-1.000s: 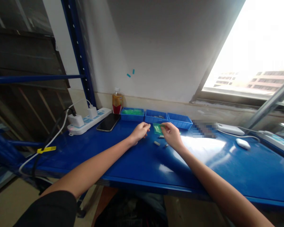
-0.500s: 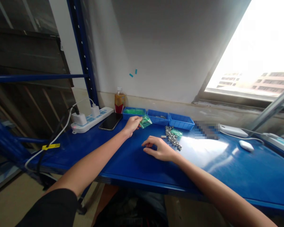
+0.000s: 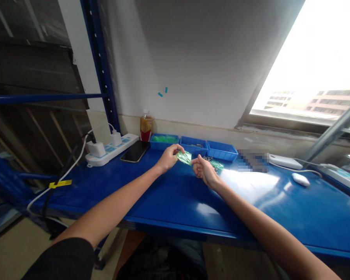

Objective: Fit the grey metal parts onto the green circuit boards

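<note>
A small green see-through plastic bag [image 3: 184, 158] is raised over the middle of the desk, in front of the blue bins. My left hand [image 3: 170, 158] pinches its left side between thumb and fingers. At the bag's right edge is my right hand [image 3: 205, 171], its thumb and forefinger closed on the edge and its other fingers curled in. Just behind the right hand lie small metal fittings [image 3: 207, 158], mostly covered by it. Another green plastic bag [image 3: 218, 166] lies beside them on the desk.
Three blue bins line the wall: one with green bags [image 3: 164, 139], one with small metal parts [image 3: 193, 146], and a right bin [image 3: 222, 152]. Left are a drink bottle [image 3: 146, 126], a phone [image 3: 135, 151] and a power strip [image 3: 100, 158]. A white case [image 3: 300, 179] lies right.
My right hand has lifted from the desk towards the bag and closed on its right edge. The left hand has brought the bag slightly right and lower.
</note>
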A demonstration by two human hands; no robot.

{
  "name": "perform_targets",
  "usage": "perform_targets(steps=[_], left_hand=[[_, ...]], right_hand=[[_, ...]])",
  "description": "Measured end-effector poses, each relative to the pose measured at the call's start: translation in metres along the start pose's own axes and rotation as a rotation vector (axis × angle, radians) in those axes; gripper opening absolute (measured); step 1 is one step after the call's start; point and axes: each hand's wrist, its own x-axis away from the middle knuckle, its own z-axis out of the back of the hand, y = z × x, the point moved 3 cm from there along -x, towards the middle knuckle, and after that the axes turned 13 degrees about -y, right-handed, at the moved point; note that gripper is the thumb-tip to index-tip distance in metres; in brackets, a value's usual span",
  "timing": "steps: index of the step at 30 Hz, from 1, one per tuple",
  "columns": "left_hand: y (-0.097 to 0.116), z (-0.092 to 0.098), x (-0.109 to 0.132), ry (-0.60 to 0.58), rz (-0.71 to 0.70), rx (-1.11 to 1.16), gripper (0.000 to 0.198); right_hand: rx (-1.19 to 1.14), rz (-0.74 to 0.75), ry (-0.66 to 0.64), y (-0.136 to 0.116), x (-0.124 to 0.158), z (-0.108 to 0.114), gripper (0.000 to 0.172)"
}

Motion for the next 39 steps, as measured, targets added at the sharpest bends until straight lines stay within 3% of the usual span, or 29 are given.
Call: perform_targets(steps=[2,6,9,12,16,18,21,25,29,32,34,39], left_hand=[[0.004,-0.006,0.002,-0.062,-0.079,-0.019,0.005],[0.007,-0.014,0.005,-0.171,-0.087,-0.065,0.012],[0.004,-0.012,0.006,-0.089,-0.01,-0.136,0.032],[-0.004,-0.005,0.005,0.01,0.199,-0.171,0.028],[-0.011,-0.004,0.006,-0.114,0.508,-0.052,0.061],[-0.009,-0.007,0.007,-0.158,0.563,0.049,0.065],[-0.005,-0.011,0.008,-0.171,0.571,0.143,0.045],[-0.003,-0.009,0.006,-0.09,0.455,0.08,0.019],[0.003,-0.004,0.005,-0.022,0.117,-0.293,0.015],[0.013,-0.012,0.011,-0.163,-0.168,-0.636,0.013],[0.018,-0.019,0.016,-0.273,-0.273,-0.749,0.015],[0.022,-0.028,0.02,-0.361,-0.228,-0.756,0.02]], right_hand=[[-0.162,-0.034,-0.015,-0.001,0.002,-0.005,0.046],[-0.145,-0.018,-0.055,-0.007,0.007,-0.011,0.041],[-0.057,0.022,0.043,-0.011,0.008,-0.006,0.034],[0.151,0.102,0.215,-0.017,0.01,0.006,0.029],[0.579,0.303,0.381,-0.028,0.015,0.014,0.025],[0.76,0.372,0.395,-0.03,0.017,0.011,0.018],[0.886,0.424,0.33,-0.029,0.019,0.003,0.012],[0.915,0.442,0.236,-0.029,0.017,-0.002,0.021],[0.707,0.278,0.157,-0.021,0.009,0.003,0.024],[0.353,0.085,0.148,-0.009,0.004,0.009,0.044],[0.137,0.005,0.147,-0.004,0.004,0.01,0.048],[-0.079,-0.011,0.131,-0.004,0.005,0.007,0.025]])
